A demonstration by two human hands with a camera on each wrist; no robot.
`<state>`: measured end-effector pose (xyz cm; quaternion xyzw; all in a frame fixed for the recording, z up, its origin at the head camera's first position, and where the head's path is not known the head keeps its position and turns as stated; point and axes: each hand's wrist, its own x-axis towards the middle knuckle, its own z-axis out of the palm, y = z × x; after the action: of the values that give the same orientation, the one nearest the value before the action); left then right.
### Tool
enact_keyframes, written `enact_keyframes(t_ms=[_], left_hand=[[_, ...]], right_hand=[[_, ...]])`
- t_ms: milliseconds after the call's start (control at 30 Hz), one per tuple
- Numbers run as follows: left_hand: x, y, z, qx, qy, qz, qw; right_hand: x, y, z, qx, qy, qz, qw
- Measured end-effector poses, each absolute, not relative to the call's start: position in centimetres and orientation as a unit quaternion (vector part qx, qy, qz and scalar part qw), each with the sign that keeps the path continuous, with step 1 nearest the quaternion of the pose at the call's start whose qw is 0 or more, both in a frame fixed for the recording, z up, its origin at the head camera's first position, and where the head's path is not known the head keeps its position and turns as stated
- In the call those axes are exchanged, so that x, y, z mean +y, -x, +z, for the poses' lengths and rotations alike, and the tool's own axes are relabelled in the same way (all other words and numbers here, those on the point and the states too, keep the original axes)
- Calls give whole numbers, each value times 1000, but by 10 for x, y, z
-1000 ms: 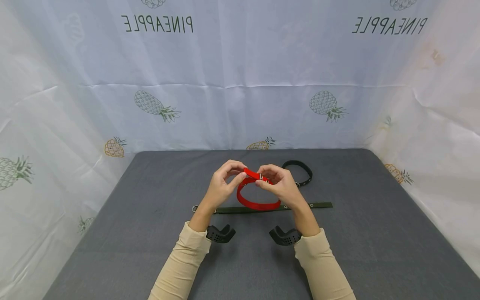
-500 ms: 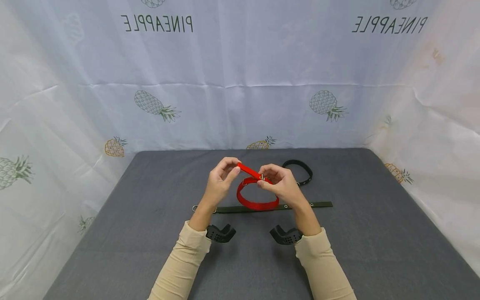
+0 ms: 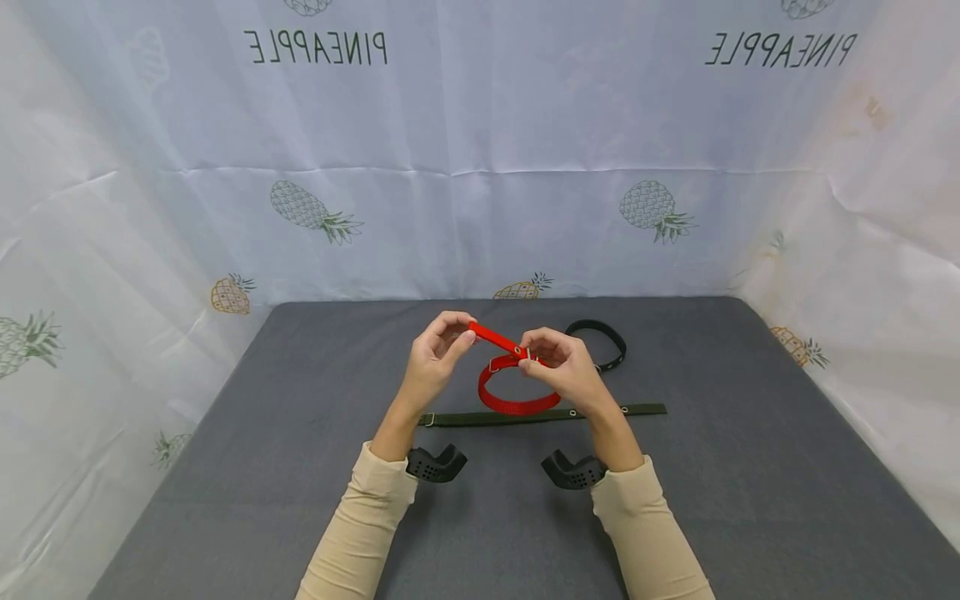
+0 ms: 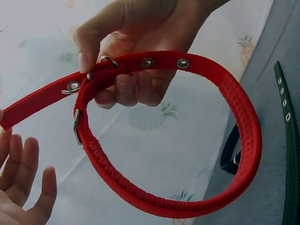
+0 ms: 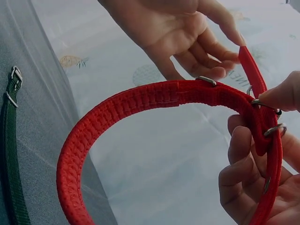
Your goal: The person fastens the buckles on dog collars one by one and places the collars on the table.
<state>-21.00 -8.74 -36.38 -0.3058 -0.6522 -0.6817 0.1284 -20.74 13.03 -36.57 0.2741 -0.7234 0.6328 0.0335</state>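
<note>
Between the two hands hangs a red collar (image 3: 517, 407), its strap bent into a loop and passed through a metal buckle (image 5: 257, 102). The left hand (image 3: 431, 360) pinches the strap's free tip between thumb and fingers, pulled out to the upper left. At the buckle, the right hand (image 3: 564, 365) grips the collar with its thumb on top and the other fingers curled beneath. Metal eyelets (image 4: 183, 63) dot the red strap, and one shows on the free end just past the buckle. In the left wrist view the loop (image 4: 255, 140) is wide and lifted off the table.
A dark green collar (image 3: 487, 419) lies stretched flat across the grey table (image 3: 300, 500), below the hands. Behind the right hand rests a black collar (image 3: 621, 342), looped. A pineapple-print curtain (image 3: 480, 233) stands along the back and sides.
The left hand has moved left and slightly up, drawing a longer length of red strap out past the buckle. The right hand has stayed nearly in place.
</note>
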Motion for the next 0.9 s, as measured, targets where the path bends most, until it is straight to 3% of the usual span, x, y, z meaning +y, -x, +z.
enact_keyframes(t_ms=[133, 500, 900], left_hand=[[-86, 209, -364, -654, 303, -683, 120], [-84, 209, -364, -631, 305, -693, 169], [-86, 210, -365, -677, 280, -675, 93]], right_hand=[[130, 206, -364, -730, -266, 629, 32], [129, 205, -362, -727, -277, 628, 16], [133, 204, -359, -728, -281, 625, 28]])
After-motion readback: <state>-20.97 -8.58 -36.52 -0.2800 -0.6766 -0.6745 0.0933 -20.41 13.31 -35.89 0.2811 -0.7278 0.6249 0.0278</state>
